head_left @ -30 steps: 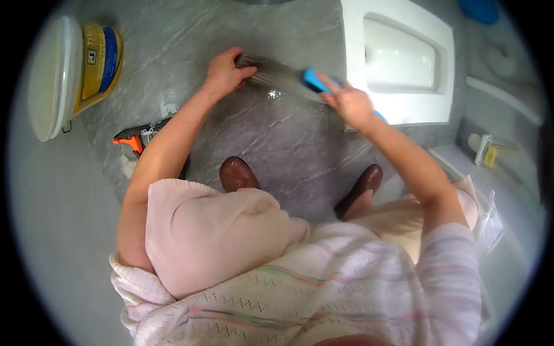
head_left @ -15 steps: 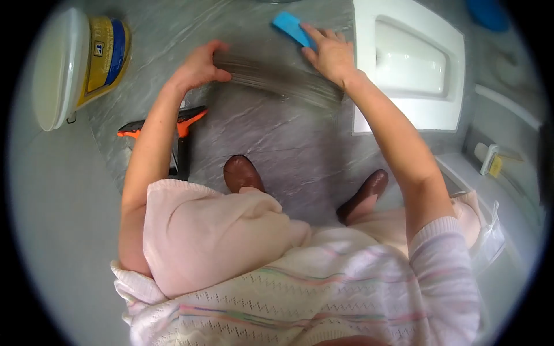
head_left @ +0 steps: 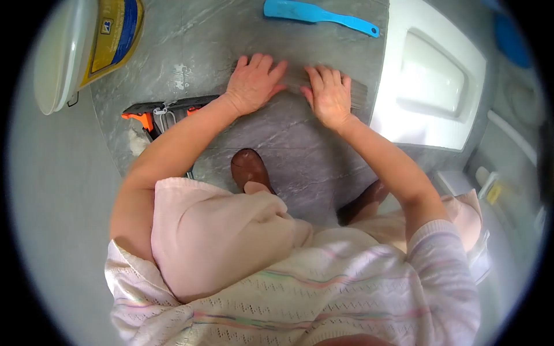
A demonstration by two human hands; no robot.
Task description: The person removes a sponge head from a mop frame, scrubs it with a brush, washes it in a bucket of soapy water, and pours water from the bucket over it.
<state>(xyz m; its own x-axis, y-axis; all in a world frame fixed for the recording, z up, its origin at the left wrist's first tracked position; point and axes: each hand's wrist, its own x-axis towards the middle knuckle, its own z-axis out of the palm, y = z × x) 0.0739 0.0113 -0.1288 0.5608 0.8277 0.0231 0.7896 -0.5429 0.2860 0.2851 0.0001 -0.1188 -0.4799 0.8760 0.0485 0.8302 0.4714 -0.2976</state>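
My left hand (head_left: 255, 83) lies palm down with fingers spread, over the left part of a long dark-grey ridged strip (head_left: 359, 95) on the grey marbled floor. Close by on the right, my right hand (head_left: 329, 95) rests on the same strip, fingers slightly bent and apart. The strip is blurred and partly covered by the hands, so its exact kind cannot be made out. Beyond it lies a blue long-handled tool (head_left: 317, 12) with a hole in its handle end. A black and orange mop-head-like frame (head_left: 144, 109) lies partly behind my left forearm.
A white ceramic squat pan (head_left: 398, 118) is set in the floor at right. At upper left stands a yellow and blue bucket (head_left: 109, 46) with a pale lid. My brown shoes (head_left: 249, 167) are on the floor below the strip.
My right hand has let go of the blue tool, which now lies beyond the strip. It has come down onto the strip. My left hand has moved right from the strip's end and spread flat.
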